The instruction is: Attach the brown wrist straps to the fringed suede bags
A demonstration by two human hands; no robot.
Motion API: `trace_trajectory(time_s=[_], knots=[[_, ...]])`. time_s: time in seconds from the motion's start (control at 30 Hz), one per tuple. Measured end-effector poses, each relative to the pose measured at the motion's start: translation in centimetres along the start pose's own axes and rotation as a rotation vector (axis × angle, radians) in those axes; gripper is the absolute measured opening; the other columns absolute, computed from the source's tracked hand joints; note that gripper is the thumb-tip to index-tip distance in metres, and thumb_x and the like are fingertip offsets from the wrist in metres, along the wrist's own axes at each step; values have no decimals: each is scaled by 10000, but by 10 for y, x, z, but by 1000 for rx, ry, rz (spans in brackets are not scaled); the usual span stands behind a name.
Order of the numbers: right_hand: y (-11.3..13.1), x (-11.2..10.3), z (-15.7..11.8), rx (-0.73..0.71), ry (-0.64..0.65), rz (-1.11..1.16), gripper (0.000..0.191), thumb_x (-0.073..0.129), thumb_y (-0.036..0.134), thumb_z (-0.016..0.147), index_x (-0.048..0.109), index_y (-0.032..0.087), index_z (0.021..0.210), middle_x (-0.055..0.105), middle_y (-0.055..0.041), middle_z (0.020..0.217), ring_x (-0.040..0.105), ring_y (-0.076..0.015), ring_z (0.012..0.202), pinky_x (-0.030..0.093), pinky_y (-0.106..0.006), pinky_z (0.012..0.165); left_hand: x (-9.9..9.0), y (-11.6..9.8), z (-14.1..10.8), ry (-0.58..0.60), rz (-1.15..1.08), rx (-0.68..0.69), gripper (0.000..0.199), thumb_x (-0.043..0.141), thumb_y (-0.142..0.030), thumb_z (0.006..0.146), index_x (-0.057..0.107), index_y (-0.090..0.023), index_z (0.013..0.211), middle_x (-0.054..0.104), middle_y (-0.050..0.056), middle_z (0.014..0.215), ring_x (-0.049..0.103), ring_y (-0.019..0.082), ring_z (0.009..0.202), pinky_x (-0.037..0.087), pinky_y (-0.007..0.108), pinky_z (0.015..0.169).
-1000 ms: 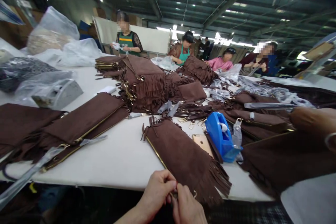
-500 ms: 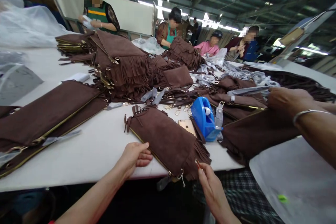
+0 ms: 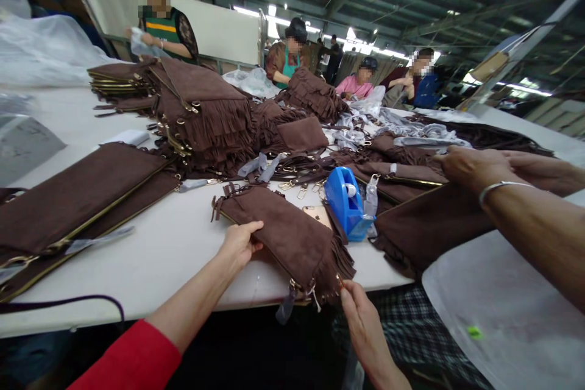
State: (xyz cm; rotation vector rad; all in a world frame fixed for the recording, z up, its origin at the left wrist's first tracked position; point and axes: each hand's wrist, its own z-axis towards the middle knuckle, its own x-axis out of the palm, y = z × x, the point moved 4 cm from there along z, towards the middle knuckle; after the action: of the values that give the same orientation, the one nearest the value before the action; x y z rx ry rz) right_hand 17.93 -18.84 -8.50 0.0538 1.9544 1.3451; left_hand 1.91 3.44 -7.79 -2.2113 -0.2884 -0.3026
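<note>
A brown suede bag (image 3: 283, 234) with fringe at its right end lies near the table's front edge. My left hand (image 3: 241, 244) grips its near left edge, index finger stretched over the suede. Beside the fringe, my right hand (image 3: 359, 308) pinches a small metal-tipped tool (image 3: 339, 280), most of it hidden by the fingers. A zipper pull with a plastic wrap (image 3: 286, 308) and a white string hang from the bag's near corner. Behind the bag lie a phone (image 3: 316, 214) and a blue tape dispenser (image 3: 346, 204).
Stacked fringed bags (image 3: 205, 119) stand at the back, and more bags (image 3: 82, 195) lie at left. On the right, a co-worker's hands (image 3: 475, 167) hold another brown bag (image 3: 439, 225). Several people stand or sit beyond the table.
My left hand has moved up and onto the bag's edge, and more of the red sleeve shows. A dark strap has appeared at the lower left. The view has shifted slightly.
</note>
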Motion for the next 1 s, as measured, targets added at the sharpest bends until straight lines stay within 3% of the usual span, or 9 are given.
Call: trace_trajectory(time_s=[0.17, 0.47, 0.6, 0.77, 0.9, 0.97, 1.0], knots=[[-2, 3, -1, -6, 17, 9, 469, 267, 582, 818, 471, 188, 970, 595, -50, 874, 545, -219, 916, 384, -309, 798, 1, -13, 6, -15, -72, 51, 223, 593, 52, 575, 545, -133, 690, 614, -4, 605, 554, 133, 463, 458, 248, 423], [5, 10, -1, -51, 25, -9, 446, 266, 558, 836, 485, 189, 959, 603, -57, 894, 561, -205, 880, 410, -288, 754, -9, -33, -3, -60, -145, 128, 241, 577, 80, 546, 547, -122, 674, 596, -9, 578, 551, 127, 471, 430, 202, 394], [20, 17, 1, -127, 37, 15, 395, 293, 520, 855, 497, 194, 947, 602, -29, 822, 569, -188, 828, 417, -267, 728, -26, -47, -8, -111, -193, 188, 224, 564, 70, 586, 532, -138, 662, 589, -28, 612, 551, 105, 513, 465, 205, 454], [41, 35, 4, -160, 58, 20, 373, 281, 488, 868, 498, 200, 963, 605, -26, 863, 569, -168, 784, 415, -258, 716, -63, -58, -12, -234, -189, 280, 201, 569, 24, 654, 505, -164, 690, 588, -45, 698, 547, 84, 557, 471, 192, 491], [49, 55, 9, -177, 110, 4, 383, 254, 490, 872, 500, 205, 944, 607, -25, 817, 563, -170, 744, 409, -260, 675, -96, -41, -21, -233, -56, 209, 82, 561, -88, 735, 512, -144, 702, 593, 7, 625, 548, 132, 490, 456, 238, 436], [50, 64, 12, -182, 139, -7, 383, 242, 490, 876, 490, 209, 953, 610, -28, 810, 564, -173, 738, 407, -261, 657, -105, -27, -31, -159, 233, 154, 177, 585, -224, 756, 514, -132, 623, 553, 35, 505, 502, 161, 399, 374, 244, 357], [50, 67, 15, -180, 136, -16, 378, 242, 488, 875, 485, 211, 957, 612, -29, 807, 565, -176, 733, 405, -264, 651, -106, -23, -36, -106, 450, 198, 228, 598, -276, 750, 516, -135, 590, 542, 42, 484, 492, 168, 394, 350, 246, 356]])
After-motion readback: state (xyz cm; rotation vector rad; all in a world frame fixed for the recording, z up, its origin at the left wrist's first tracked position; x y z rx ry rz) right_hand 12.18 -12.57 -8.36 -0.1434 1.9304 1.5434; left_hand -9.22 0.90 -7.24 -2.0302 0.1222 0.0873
